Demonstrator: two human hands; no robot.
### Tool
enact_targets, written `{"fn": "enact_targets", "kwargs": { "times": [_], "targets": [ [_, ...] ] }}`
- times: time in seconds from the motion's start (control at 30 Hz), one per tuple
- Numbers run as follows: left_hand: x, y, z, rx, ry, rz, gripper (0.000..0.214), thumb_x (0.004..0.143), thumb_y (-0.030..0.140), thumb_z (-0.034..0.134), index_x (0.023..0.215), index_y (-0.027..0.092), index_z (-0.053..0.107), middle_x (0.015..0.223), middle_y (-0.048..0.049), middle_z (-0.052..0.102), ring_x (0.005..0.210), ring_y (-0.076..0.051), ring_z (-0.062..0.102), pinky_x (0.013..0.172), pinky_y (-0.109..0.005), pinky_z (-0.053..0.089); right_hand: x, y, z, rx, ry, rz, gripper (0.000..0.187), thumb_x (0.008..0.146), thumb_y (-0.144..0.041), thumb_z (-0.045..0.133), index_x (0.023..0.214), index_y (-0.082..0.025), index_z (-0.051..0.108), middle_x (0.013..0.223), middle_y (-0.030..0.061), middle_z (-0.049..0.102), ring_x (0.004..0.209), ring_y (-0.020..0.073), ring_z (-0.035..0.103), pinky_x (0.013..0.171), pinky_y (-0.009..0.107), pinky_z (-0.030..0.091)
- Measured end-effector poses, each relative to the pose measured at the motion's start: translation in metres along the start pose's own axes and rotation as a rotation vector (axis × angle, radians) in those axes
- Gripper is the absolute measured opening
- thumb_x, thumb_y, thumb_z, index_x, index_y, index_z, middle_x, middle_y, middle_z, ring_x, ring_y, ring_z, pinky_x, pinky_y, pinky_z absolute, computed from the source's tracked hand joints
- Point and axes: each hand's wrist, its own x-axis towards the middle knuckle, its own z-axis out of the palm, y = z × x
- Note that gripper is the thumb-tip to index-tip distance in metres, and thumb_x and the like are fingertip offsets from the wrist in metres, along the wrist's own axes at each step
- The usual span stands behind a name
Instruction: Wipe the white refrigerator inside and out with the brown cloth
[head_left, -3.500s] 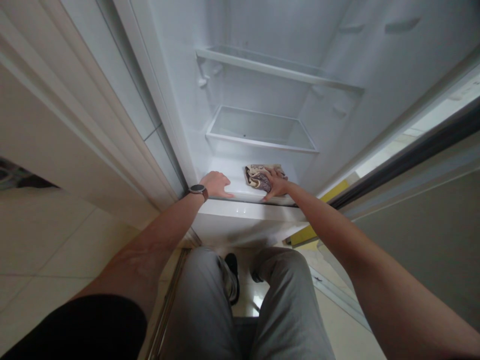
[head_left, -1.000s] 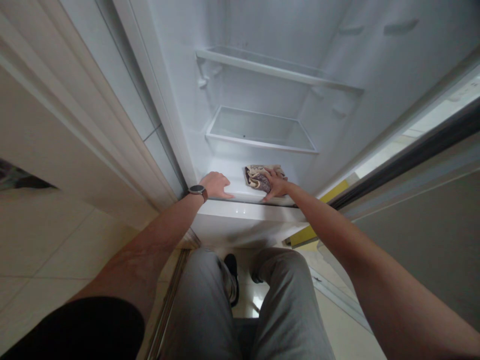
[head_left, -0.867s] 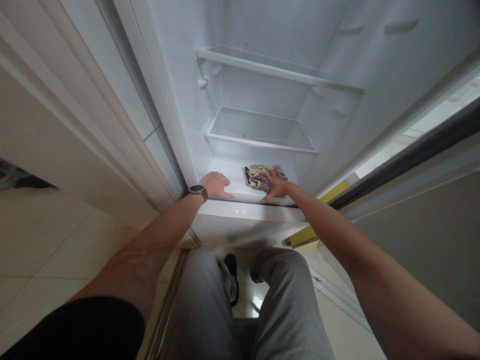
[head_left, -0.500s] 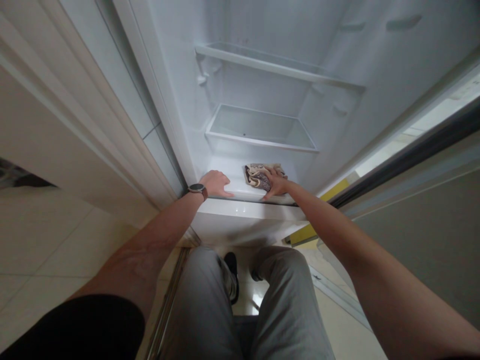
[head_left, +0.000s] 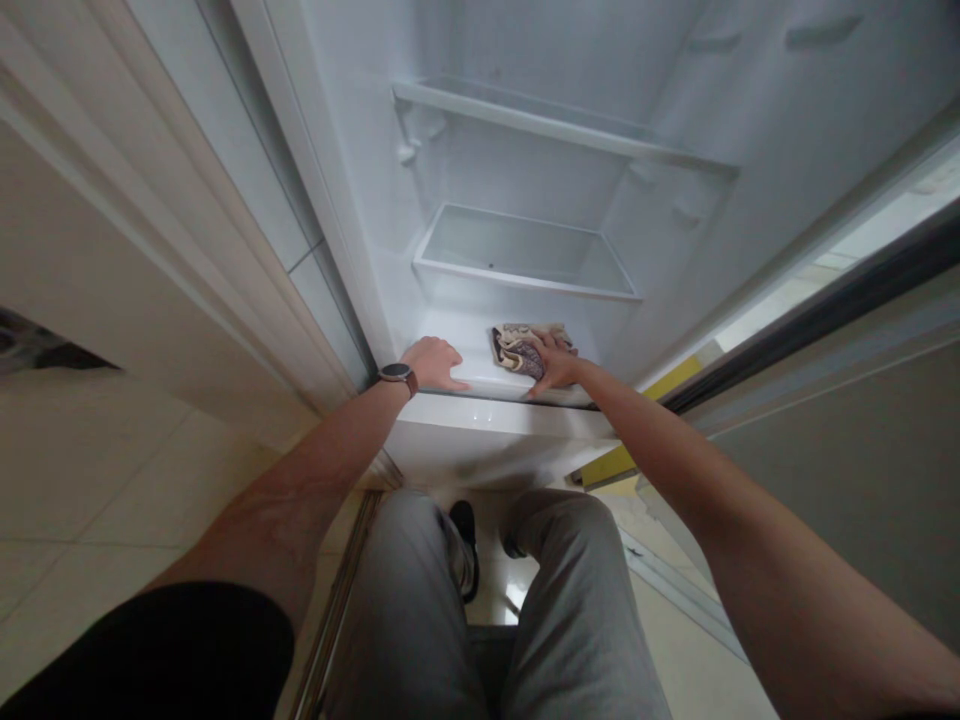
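Inside a white open refrigerator [head_left: 469, 345], my right hand [head_left: 556, 364] presses on a crumpled beige and brown patterned cloth [head_left: 519, 350]. Its fingers curl over the cloth's right part, and the thumb points back toward the front edge. The cloth lies bunched on the refrigerator's bottom surface; its underside is hidden. To the left, my left hand [head_left: 435, 364] leans on the same surface near the front left corner. Nothing is in it; the thumb stands apart from the fingers. A watch [head_left: 396, 373] with a brown strap is on that wrist.
Above the hands are a glass shelf [head_left: 532, 250] with a white frame and a higher shelf [head_left: 555, 122]. The front ledge [head_left: 495, 412] runs under both wrists. An open door [head_left: 847, 430] stands at the right. My knees [head_left: 562, 520] are close below the ledge.
The camera view has shifted slightly. Both hands and the cloth stay in nearly the same places.
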Motion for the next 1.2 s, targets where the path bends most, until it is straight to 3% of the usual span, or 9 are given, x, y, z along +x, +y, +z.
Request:
{"fn": "enact_targets", "kwargs": {
  "times": [0.77,0.97,1.2],
  "targets": [
    [-0.0007,0.0005,-0.0021,0.007,-0.011,0.004,0.061,0.081,0.078,0.054,0.071,0.021,0.071,0.083,-0.0103,0.075,0.082,-0.025,0.067,0.065,-0.033,0.032,-0.0031,-0.0036,-0.0028,-0.014,-0.002,0.004,0.149,0.039,-0.077,0.090,0.163,-0.043,0.015,0.173,0.0107,0.000,0.153,0.0572,-0.001,0.109,0.086,0.019],
    [-0.0006,0.0004,-0.0010,0.016,0.010,0.015,0.062,0.082,0.078,0.052,0.073,0.020,0.073,0.082,-0.0112,0.075,0.080,-0.026,0.067,0.064,-0.033,0.031,-0.0030,-0.0030,-0.0030,-0.010,-0.007,-0.006,0.152,0.039,-0.078,0.088,0.165,-0.037,0.014,0.172,0.0124,-0.001,0.153,0.0585,-0.003,0.110,0.085,0.018],
    [-0.0016,0.0019,-0.0028,0.038,0.005,0.003,0.062,0.082,0.078,0.052,0.075,0.021,0.074,0.081,-0.0111,0.075,0.081,-0.026,0.068,0.064,-0.033,0.032,-0.0026,-0.0032,-0.0028,-0.002,-0.017,0.005,0.150,0.039,-0.077,0.090,0.163,-0.043,0.014,0.173,0.0108,-0.003,0.154,0.0570,-0.004,0.108,0.087,0.019]
  ]
}}
